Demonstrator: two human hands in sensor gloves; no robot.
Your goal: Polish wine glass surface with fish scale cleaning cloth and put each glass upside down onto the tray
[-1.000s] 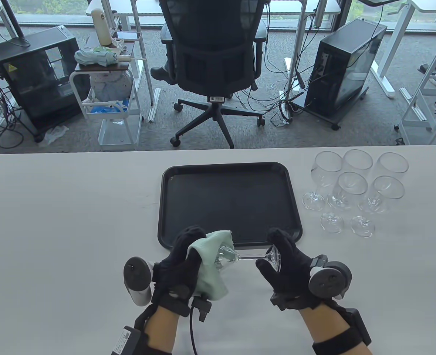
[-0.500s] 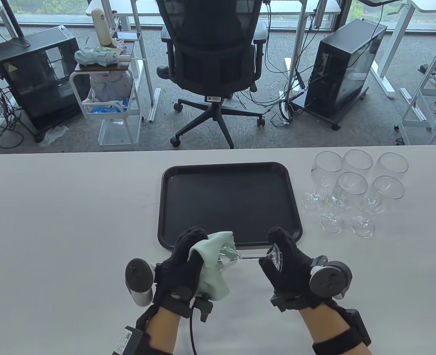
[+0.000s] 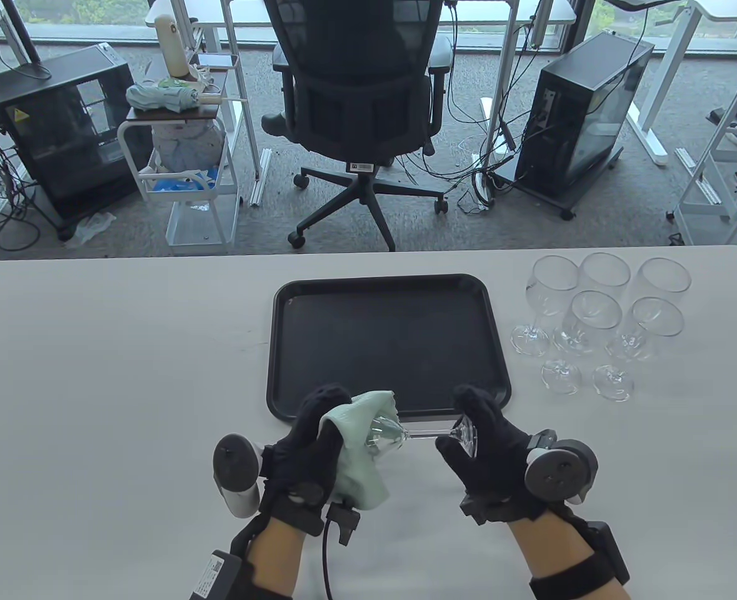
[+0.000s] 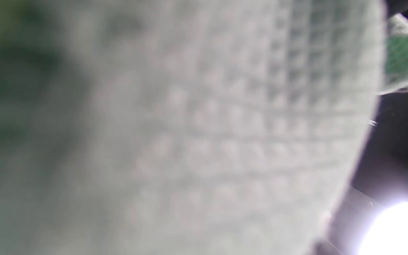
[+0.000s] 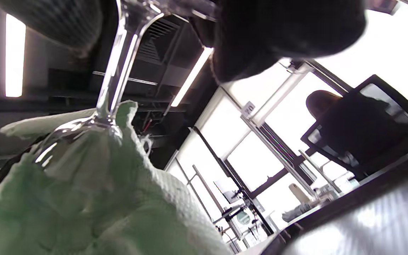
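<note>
A wine glass lies sideways in the air just in front of the black tray. My left hand wraps the pale green cloth round its bowl. My right hand grips the foot of the glass, stem pointing left. In the right wrist view the stem runs down into the cloth. The cloth fills the left wrist view, blurred. The tray holds nothing.
Several more wine glasses stand upright on the table to the right of the tray. An office chair and a person's shoe are beyond the far edge.
Both hands and the glass stay almost in place; the right hand has shifted slightly right and down. The shoe by the chair has moved a little.
</note>
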